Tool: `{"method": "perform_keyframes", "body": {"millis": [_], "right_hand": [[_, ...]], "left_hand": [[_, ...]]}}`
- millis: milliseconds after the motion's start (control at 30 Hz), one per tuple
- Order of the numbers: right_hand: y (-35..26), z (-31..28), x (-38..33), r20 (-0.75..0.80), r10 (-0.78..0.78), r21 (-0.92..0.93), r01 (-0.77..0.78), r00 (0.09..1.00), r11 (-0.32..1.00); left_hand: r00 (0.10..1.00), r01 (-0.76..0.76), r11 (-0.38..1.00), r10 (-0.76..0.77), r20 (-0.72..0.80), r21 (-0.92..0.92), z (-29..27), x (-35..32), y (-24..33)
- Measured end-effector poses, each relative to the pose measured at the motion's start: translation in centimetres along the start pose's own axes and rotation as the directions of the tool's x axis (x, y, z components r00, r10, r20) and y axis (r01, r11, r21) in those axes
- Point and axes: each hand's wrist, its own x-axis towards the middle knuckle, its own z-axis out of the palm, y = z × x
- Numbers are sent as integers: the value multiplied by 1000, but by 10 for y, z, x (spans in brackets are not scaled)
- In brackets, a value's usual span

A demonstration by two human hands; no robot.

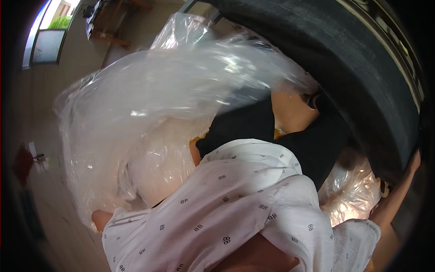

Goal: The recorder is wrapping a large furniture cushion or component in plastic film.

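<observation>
1. We see clear plastic (181, 86), blurred and bunched, before our white shirt (240, 181) and black shorts (244, 122).
2. Crumpled plastic (355, 190) lies at our right, near a dark curved panel (358, 68).
3. Our right arm (396, 199) extends beside the panel.
4. We cannot make out either hand.
5. A window (47, 45) shows upper left.

A wide, crumpled sheet of clear plastic (122, 104) spreads in front of me, from my left across the middle, partly covering my black shorts (240, 122). My left arm (100, 219) is by its lower edge. A long, curved black panel (362, 86) arches from ahead round to my right, with my right hand (415, 161) at its near end. Between panel and shorts sits shiny clear plastic wrapping (355, 186). Far behind the sheet, at left, is a pale-framed glass window (47, 47), with brown wooden furniture (108, 20) to its right.
</observation>
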Motion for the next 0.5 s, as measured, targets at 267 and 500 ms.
{"method": "perform_keyframes", "body": {"millis": [267, 500], "right_hand": [[-39, 15, 6, 95, 109, 21, -112, 989, 994], [-64, -12, 2, 142, -105, -446, 158, 984, 881]], "left_hand": [[870, 226, 945, -86, -486, 238, -35, 13, -107], [606, -769, 630, 773, 187, -111, 345, -189, 158]]}}
